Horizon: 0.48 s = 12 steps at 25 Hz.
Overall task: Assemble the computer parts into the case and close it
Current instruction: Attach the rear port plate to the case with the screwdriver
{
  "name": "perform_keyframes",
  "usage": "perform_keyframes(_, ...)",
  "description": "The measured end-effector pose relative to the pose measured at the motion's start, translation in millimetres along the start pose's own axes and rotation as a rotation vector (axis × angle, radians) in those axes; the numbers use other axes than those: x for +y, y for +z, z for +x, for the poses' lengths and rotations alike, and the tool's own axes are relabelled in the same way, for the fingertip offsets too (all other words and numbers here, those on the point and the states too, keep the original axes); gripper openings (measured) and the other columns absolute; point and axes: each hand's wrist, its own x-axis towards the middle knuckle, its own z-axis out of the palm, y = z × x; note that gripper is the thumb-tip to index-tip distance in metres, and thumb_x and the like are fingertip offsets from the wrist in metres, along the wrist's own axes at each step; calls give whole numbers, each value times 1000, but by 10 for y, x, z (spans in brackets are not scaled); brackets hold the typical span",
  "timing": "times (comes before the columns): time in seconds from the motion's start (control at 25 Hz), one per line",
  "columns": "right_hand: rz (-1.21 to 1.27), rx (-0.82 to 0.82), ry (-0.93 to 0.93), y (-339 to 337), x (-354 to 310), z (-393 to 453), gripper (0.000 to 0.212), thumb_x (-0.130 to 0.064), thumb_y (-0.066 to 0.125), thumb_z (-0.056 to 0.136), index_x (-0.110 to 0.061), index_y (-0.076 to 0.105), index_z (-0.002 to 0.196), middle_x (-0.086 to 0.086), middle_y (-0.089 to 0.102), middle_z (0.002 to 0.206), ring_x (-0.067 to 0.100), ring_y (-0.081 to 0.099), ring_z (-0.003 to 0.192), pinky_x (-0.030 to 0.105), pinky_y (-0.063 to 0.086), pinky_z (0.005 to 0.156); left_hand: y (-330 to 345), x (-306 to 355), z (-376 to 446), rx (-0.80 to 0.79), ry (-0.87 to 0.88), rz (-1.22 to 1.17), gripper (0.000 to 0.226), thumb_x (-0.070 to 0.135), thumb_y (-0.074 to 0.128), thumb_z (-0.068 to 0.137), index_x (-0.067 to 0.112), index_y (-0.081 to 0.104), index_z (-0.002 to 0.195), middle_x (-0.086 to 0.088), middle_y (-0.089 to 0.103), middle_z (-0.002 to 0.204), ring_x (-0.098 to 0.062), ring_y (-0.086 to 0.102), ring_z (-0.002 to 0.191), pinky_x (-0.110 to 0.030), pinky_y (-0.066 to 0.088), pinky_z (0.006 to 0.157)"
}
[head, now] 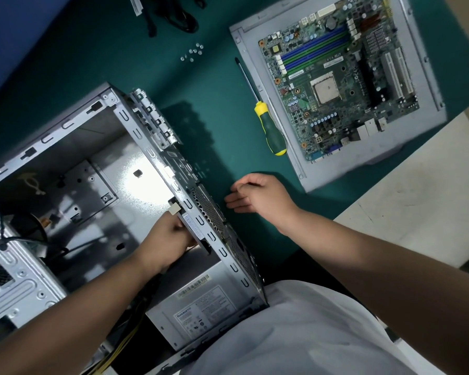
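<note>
The open computer case [73, 185] lay on its side on the green mat [214, 109], and the left hand [171, 236] reached inside it, fingers curled round the edge of its perforated rear wall just above the power supply [201, 312]; the right hand [260, 196] hovered outside that wall with fingers loosely extended, holding nothing. The motherboard [339, 77], green with blue memory slots, rested on the grey side panel [406, 147] well beyond the right hand; a yellow-and-green screwdriver [268, 125] lay beside the panel, and loose screws [192, 52] sat farther off.
</note>
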Motion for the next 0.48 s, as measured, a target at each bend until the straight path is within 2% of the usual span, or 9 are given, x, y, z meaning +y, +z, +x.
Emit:
perform_keyframes(0.08,-5,13,-9,7,10,18,20,-3,48,101,-7,65,91,17,77,85,30,77,78,32,61,65,-2,-5,5,-3,27,-4,49,-23,50,89,18,73,74,12,75,71,1,69,65,-14,52,60)
perform_keyframes(0.12,-14,18,-6,11,12,24,20,-3,48,101,-8,65,91,16,77,85,30,77,77,32,61,65,-1,-27,14,-2,34,3,49,-22,50,89,18,73,74,9,76,72,-3,70,66,-19,54,61)
perform_keyframes(0.2,-76,31,1,31,12,29,20,-6,49,101,-10,66,91,13,78,84,28,77,77,34,60,67,-5,-70,44,-14,35,23,42,-18,49,90,12,76,77,-5,77,79,-28,73,79,-42,60,72)
perform_keyframes(0.24,-147,38,-12,55,-6,30,20,-8,50,100,-13,67,90,10,78,84,26,77,77,36,60,69,-14,-69,41,-33,41,18,40,-15,49,89,11,77,78,-9,77,81,-39,70,84,-50,58,77)
perform_keyframes(0.28,-244,46,-45,88,-51,41,19,-11,53,99,-17,68,89,6,78,84,24,77,79,38,60,74,-18,-57,31,-56,60,-3,38,-11,49,86,11,78,77,-9,78,81,-43,69,85,-52,56,78)
perform_keyframes(0.36,-436,82,-174,135,-232,117,19,-16,58,97,-27,69,85,-1,78,90,18,75,86,39,59,85,-6,-43,13,-89,88,-46,31,2,47,76,11,77,75,-6,77,76,-37,70,80,-46,56,72)
perform_keyframes(0.4,-508,107,-256,156,-381,178,19,-17,59,96,-29,69,84,-4,77,92,14,73,87,34,57,86,-4,-49,12,-91,93,-55,32,7,44,71,10,76,74,-5,77,74,-33,71,78,-43,56,70)
perform_keyframes(0.48,-612,169,-396,183,-755,324,14,-17,60,95,-28,69,91,-6,76,94,7,67,80,22,51,76,-10,-87,31,-88,93,-59,34,10,42,67,6,75,72,-5,77,73,-30,71,77,-37,56,70)
